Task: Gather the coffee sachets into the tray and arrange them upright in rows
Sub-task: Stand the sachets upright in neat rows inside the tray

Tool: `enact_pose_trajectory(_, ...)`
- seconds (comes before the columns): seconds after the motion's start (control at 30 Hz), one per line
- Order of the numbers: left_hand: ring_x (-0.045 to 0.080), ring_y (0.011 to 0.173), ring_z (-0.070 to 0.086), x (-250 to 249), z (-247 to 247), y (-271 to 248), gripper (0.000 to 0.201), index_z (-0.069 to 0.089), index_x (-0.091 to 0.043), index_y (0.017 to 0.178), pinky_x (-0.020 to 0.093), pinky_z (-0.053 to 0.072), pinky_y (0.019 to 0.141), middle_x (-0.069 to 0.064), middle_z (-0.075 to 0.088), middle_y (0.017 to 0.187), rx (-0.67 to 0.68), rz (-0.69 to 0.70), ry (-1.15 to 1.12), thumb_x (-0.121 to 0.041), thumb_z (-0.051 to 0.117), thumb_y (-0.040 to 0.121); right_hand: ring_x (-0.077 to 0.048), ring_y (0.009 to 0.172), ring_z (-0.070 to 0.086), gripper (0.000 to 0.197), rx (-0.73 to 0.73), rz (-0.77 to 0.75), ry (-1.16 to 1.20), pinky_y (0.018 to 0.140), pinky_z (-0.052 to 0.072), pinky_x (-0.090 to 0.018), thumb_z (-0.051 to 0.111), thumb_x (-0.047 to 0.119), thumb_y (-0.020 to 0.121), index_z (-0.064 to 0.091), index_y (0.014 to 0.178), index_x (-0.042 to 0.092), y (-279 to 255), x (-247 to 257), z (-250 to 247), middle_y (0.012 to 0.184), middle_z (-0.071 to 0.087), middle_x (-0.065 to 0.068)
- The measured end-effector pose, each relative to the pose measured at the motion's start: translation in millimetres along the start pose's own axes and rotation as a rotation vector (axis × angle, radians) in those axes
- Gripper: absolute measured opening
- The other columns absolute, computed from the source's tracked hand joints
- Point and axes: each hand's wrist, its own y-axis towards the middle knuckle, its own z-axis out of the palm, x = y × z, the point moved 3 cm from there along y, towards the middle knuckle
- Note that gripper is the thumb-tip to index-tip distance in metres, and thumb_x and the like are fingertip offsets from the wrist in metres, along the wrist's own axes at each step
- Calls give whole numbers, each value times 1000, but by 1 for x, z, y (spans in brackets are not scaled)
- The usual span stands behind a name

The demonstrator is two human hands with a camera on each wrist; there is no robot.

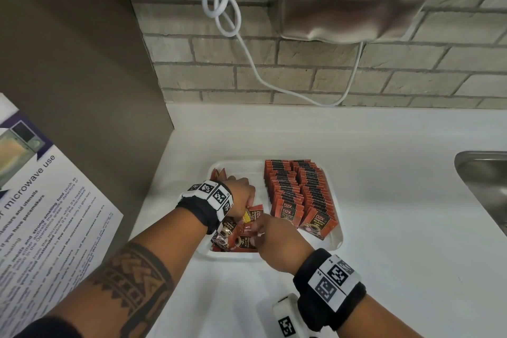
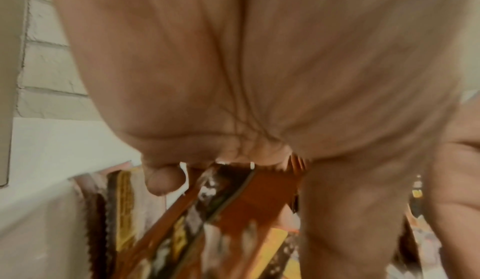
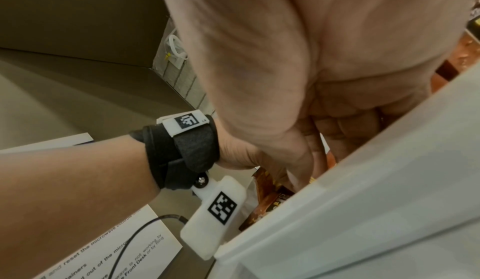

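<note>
While two sachet rows (image 1: 299,195) stand upright, the tray (image 1: 336,241) holds loose sachets (image 1: 238,241).

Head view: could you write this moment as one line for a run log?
left hand: grips loose sachets | right hand: pinches sachets | tray: two upright rows at right | loose pile at left
</note>
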Motion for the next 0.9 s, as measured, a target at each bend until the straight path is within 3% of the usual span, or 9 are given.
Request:
enact_pose_trajectory(0.1, 29, 121, 45, -2, 1, -1, 41, 59, -28, 122, 61, 22, 115, 0, 48, 128, 23, 15, -23, -19, 72, 83, -23, 102, 62, 24, -37, 25, -14, 85, 54, -32, 54, 14, 97, 60, 120, 10, 0, -2, -3, 112, 66, -7)
enact_pose_trajectory(0.23, 29, 123, 45, -5, 1, -3, 41, 58, -34, 125, 64, 21, 115, -1, 49, 128, 60, 7, -36, -21, 61, 87, -23, 99, 63, 23, -54, 38, -36, 81, 52, -30, 54, 13, 97, 61, 119, 11, 1, -3, -4, 110, 67, -7)
enact_pose_trajectory(0.57, 33, 125, 47, -3, 2, -8, 22, 69, -27, 96, 66, -11, 117, 1, 58, 122, 98, 30, 1, -16, 50, 91, -22, 100, 63, 24, -120, 59, -93, 83, 54, -30, 56, 20, 97, 61, 119, 11, -2, 0, -7, 114, 66, -6)
enact_pose_trajectory(0.7, 31, 125, 48, -6, -1, -13, 30, 74, -20, 105, 65, -3, 119, 1, 62, 124, 123, 27, 40, -17, 47, 93, -23, 98, 62, 28, -77, 83, -160, 74, 49, -28, 55, 18, 97, 55, 123, 8, 2, 4, -3, 114, 65, -8)
enact_pose_trajectory(0.77, 24, 117, 53, -9, -4, -16, 32, 73, -22, 109, 56, 13, 121, -3, 66, 121, 128, 38, -14, -15, 47, 93, -23, 96, 62, 31, -46, 83, -173, 70, 44, -26, 54, 16, 97, 51, 126, 7, 4, 5, 0, 113, 65, -9)
enact_pose_trajectory(0.8, 19, 110, 55, -9, -5, -18, 33, 71, -24, 114, 44, 30, 114, -4, 67, 122, 129, 37, -68, -13, 48, 93, -23, 97, 62, 32, -37, 78, -177, 70, 43, -26, 54, 16, 97, 50, 128, 7, 6, 6, 1, 114, 64, -10)
enact_pose_trajectory(0.83, 15, 102, 55, -10, -5, -21, 35, 69, -25, 120, 32, 41, 100, -4, 66, 123, 130, 34, -114, -12, 49, 94, -24, 97, 62, 33, -31, 74, -177, 70, 43, -27, 54, 16, 97, 50, 129, 7, 6, 7, 2, 115, 64, -10)
enact_pose_trajectory(0.9, 12, 94, 53, -11, -6, -23, 39, 63, -28, 127, 23, 44, 79, -3, 64, 125, 134, 30, -158, -11, 50, 95, -24, 98, 62, 37, -23, 77, -171, 70, 43, -27, 56, 17, 97, 49, 132, 7, 8, 7, 2, 116, 64, -10)
